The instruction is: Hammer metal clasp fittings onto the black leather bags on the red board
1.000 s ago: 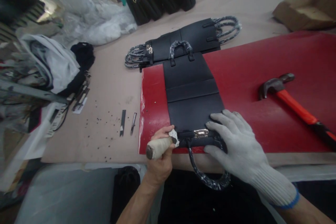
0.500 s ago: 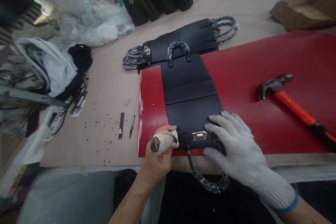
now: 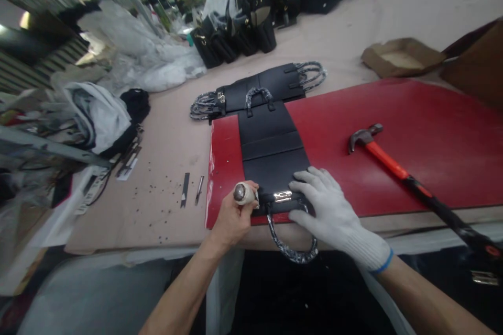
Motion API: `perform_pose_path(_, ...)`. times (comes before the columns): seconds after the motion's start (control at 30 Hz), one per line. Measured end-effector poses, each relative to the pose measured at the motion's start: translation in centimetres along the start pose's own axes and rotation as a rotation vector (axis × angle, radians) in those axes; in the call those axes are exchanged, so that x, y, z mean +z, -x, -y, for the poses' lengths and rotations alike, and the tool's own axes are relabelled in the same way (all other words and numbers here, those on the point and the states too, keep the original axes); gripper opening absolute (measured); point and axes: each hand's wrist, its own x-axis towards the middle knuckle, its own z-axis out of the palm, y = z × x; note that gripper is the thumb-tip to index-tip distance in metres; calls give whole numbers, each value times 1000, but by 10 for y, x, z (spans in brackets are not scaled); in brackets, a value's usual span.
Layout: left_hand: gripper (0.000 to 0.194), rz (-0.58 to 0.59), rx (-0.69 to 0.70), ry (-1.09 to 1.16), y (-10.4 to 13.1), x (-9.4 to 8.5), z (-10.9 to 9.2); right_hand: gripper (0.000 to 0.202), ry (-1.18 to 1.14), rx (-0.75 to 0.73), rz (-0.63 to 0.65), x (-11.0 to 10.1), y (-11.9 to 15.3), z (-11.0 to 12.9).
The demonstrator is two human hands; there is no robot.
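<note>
My bare left hand (image 3: 231, 218) grips a rod-like hand tool (image 3: 244, 193), probably a punch, wrapped in whitish material with a dark metal end. It stands nearly upright at the left edge of a black bag panel (image 3: 271, 138); its lower tip is hidden. My right hand (image 3: 330, 209), in a white knit glove, lies with fingers spread over the panel's right edge. Between the hands a metal clasp (image 3: 283, 196) shines on the panel. A plastic-wrapped handle (image 3: 293, 254) hangs over the table's front edge, and another wrapped handle (image 3: 258, 95) is at the far end.
Under the panel is a red board (image 3: 353, 183), where a claw hammer (image 3: 387, 159) lies to the right. More black panels (image 3: 259, 81) are stacked behind. Left lie a flat strip (image 3: 185, 188), a small metal rod (image 3: 199, 190) and dark bits. A cardboard tray (image 3: 401, 57) sits far right.
The camera view has shifted, bringing more of the hammer and background into sight. The tool in my left hand now points more directly up at the camera. My right hand stays on the panel.
</note>
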Motion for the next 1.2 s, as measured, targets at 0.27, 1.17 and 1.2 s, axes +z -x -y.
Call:
perform_pose_path(0.27, 22, 48, -42, -67, -6, 0, -5, 39, 193, 145, -265, -66, 1, -53)
perform_pose_path(1.17, 13, 69, -109, 60, -8, 3, -14, 29, -207, 918, -97, -100, 102, -59)
perform_pose_path(1.2, 11, 74, -115, 54, -8, 2, -15, 32, -325, 936, -113, -100, 105, -45)
